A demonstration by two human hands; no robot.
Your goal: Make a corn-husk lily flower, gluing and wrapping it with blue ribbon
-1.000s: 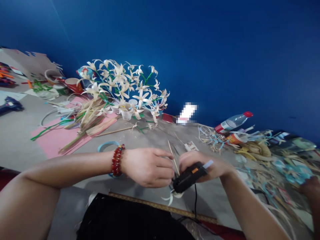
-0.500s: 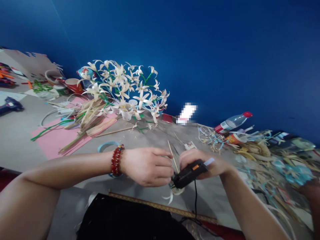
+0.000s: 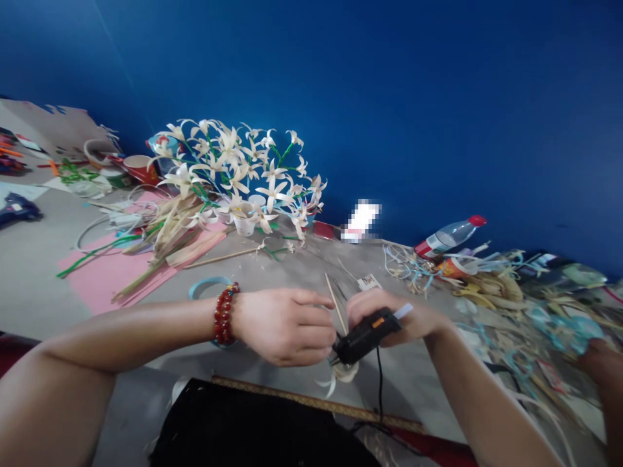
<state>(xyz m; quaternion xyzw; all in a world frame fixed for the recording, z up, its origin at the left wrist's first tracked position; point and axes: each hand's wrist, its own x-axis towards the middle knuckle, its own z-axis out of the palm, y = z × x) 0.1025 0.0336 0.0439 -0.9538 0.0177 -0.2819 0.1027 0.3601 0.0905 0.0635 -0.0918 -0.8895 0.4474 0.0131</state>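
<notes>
Left hand: the left hand (image 3: 287, 324) is back-up, fingers curled close; their tips are hidden, so I cannot tell what they pinch.
Right hand: the right hand (image 3: 374, 303) has its fingers closed around the gun (image 3: 367, 337).
Gun: slanted, its front low and left beside the left fingers, its white glue stick (image 3: 403, 311) out at the far right end; probably angled so the nozzle meets what the left fingertips have.
Flower: a pale flower (image 3: 345, 372) shows just below the gun's front, near the table's near edge; whether fingers touch it is hidden.
In the way: gun and knuckles cover the meeting point; a thin stick (image 3: 335, 301) shows between the hands, and the cord (image 3: 380, 389) drops towards the near edge.
Far left: finished-looking blooms (image 3: 275, 192), husks (image 3: 165, 240) on pink paper (image 3: 97, 279).
Far right: a bottle (image 3: 450, 235).
Right edge: another person's hand (image 3: 596, 357).
</notes>
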